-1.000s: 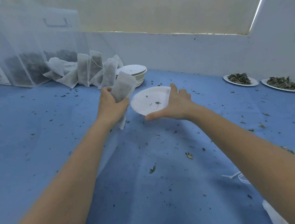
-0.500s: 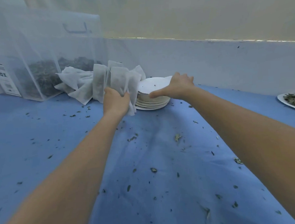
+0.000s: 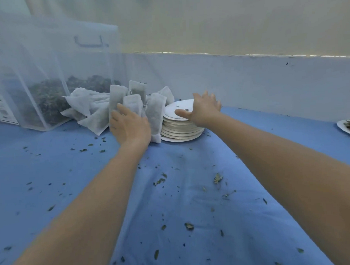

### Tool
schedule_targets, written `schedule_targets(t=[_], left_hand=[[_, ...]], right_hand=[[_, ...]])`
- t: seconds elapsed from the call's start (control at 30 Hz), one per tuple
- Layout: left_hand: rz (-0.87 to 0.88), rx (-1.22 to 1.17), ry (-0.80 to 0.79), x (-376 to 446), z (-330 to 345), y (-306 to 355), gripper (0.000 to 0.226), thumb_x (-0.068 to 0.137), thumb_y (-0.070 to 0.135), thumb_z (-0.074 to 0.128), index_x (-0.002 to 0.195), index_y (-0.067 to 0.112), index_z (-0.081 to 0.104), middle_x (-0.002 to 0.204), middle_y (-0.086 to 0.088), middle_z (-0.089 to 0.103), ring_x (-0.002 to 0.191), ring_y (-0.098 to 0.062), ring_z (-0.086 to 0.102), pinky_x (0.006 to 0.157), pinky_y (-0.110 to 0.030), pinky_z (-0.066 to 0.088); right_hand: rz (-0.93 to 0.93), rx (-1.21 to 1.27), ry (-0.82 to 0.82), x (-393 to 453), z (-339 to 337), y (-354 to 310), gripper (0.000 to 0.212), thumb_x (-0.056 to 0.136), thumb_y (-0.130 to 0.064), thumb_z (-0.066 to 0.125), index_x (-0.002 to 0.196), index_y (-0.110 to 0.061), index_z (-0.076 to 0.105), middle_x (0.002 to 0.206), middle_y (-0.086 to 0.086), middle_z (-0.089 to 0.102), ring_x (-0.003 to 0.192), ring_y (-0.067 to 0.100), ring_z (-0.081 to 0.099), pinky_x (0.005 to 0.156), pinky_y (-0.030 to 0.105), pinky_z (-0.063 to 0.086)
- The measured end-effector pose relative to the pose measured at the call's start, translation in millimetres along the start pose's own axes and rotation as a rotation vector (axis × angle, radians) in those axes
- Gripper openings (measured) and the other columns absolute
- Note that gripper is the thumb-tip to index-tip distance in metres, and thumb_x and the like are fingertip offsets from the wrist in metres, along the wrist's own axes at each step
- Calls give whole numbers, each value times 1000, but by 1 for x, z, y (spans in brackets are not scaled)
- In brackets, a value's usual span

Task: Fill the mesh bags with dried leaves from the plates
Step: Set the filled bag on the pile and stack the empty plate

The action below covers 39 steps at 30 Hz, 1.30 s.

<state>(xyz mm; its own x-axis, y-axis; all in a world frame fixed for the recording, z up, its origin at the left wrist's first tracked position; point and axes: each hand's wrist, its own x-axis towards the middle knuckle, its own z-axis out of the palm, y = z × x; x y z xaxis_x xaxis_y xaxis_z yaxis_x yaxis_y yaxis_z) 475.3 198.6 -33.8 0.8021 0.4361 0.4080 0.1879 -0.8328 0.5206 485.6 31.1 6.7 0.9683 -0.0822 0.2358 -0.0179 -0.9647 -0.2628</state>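
The bags [image 3: 129,108] stand in a bunch left of the middle, leaning on each other, dark leaves inside. I think they are light and floppy, so I would pinch one near its top. My left hand [image 3: 130,127] lies flat against them, fingers straight, holding nothing. My right hand [image 3: 204,109] is spread open on the plates [image 3: 182,126], a stack with just crumbs on top. The box [image 3: 47,77] at upper left holds more leaves. A plate [image 3: 349,127] at the right edge has leaves too.
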Motion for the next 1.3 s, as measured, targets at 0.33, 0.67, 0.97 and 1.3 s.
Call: schedule_targets(t=[0.33, 0.67, 0.97, 1.3], left_hand=[[407, -112, -130, -117, -61, 76, 42, 86, 7, 49, 126, 2, 38, 125, -18, 42, 112, -31, 40, 84, -33, 36], [669, -203, -513, -260, -45, 219, 35, 92, 10, 43, 126, 7, 39, 127, -14, 40, 111, -28, 43, 76, -33, 41], [575, -354, -771, -324, 24, 325, 29, 92, 12, 46, 120, 4, 46, 126, -14, 45, 109, -29, 50, 85, -35, 46], [93, -722, -982, -302, 123, 393, 22, 90, -1, 43, 110, 1, 50, 96, -16, 57, 96, -29, 55, 75, -28, 47]], right_hand=[[-81, 151, 15, -119, -52, 12, 50, 96, -37, 43, 140, -16, 35, 149, 7, 26, 135, 26, 23, 105, 39, 21], [247, 86, -41, -212, -131, 189, 49, 99, -33, 39, 144, -15, 29, 148, 9, 29, 135, 27, 29, 106, 41, 25], [477, 179, -84, -229, -165, 342, 47, 95, -34, 49, 131, -2, 44, 133, 13, 49, 119, 27, 48, 93, 33, 39], [632, 250, -19, -172, -118, 439, 45, 94, -30, 46, 130, -4, 43, 132, 12, 50, 119, 29, 48, 95, 33, 41]])
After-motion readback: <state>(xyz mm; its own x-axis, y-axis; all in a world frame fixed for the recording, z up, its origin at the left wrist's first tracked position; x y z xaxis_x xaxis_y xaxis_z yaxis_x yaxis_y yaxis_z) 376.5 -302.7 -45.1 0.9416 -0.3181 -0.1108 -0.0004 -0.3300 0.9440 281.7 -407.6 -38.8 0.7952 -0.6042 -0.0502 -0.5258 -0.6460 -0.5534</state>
